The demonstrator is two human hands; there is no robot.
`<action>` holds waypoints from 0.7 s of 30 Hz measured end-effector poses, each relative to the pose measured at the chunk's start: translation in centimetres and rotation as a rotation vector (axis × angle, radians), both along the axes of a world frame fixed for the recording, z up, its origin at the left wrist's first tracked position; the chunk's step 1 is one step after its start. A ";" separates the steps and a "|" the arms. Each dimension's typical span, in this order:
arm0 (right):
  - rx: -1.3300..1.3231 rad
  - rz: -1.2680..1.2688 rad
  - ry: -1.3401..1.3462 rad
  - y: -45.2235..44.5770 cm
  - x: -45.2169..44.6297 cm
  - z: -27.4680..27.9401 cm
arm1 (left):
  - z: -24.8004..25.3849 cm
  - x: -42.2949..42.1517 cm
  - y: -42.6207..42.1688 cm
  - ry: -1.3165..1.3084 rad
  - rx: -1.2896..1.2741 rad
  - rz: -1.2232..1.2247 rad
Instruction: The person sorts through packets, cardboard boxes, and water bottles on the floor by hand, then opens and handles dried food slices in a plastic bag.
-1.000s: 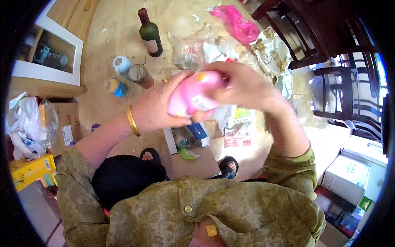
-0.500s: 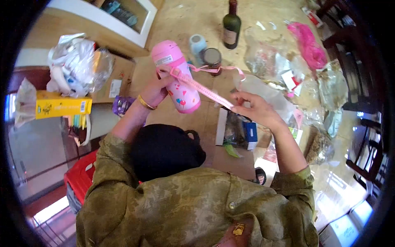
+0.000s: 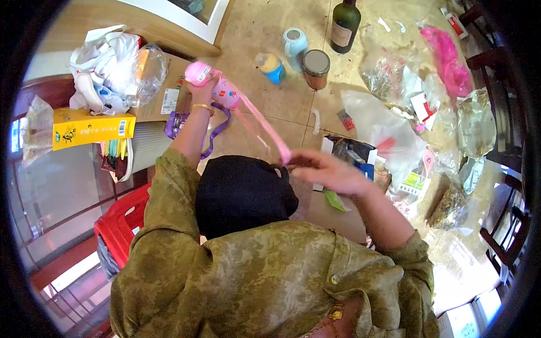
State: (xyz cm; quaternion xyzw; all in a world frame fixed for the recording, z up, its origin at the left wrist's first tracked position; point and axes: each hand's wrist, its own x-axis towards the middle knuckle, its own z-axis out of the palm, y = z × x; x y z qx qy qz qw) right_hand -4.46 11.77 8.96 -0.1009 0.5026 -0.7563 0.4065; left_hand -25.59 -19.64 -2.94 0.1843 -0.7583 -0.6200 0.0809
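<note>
A pink bottle (image 3: pixel 226 94) with small printed figures is held at the upper left, tilted, with my left hand (image 3: pixel 204 90) wrapped round it. Its pink strap (image 3: pixel 262 125) runs down to the right and is pulled taut. The strap's far end is pinched in my right hand (image 3: pixel 329 172), which is slightly blurred. Just below my left hand, a purple strap (image 3: pixel 217 132) hangs by a purple item (image 3: pixel 176 124). A black rounded object (image 3: pixel 242 194) lies below the pink strap.
Beyond my hands stand a green bottle (image 3: pixel 345 27), a lidded jar (image 3: pixel 315 69), a light blue cup (image 3: pixel 295 45) and a blue-based container (image 3: pixel 271 69). Plastic bags (image 3: pixel 383 121) lie right. A yellow box (image 3: pixel 93 129), white bag (image 3: pixel 107 70) and red basket (image 3: pixel 121 225) are left.
The pink bottle and my left hand have moved up and left over the carton side. My right hand, earlier on the bottle, now draws the strap out, lower and further left than half a second ago.
</note>
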 end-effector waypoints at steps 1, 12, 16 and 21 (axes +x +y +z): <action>0.035 0.005 0.032 -1.4 1.1 -2.0 | -1.1 -0.9 -0.3 0.024 -0.101 0.034; 0.460 -0.093 0.140 1.0 1.6 -4.6 | -6.0 -3.6 -3.7 -0.029 -0.339 0.343; 0.591 -0.432 0.144 6.5 -0.2 -1.3 | -2.6 -2.1 -2.0 -0.156 -0.441 0.508; 0.910 -0.800 0.194 15.0 -0.8 -3.9 | -4.4 -0.4 -3.1 -0.180 -0.596 0.483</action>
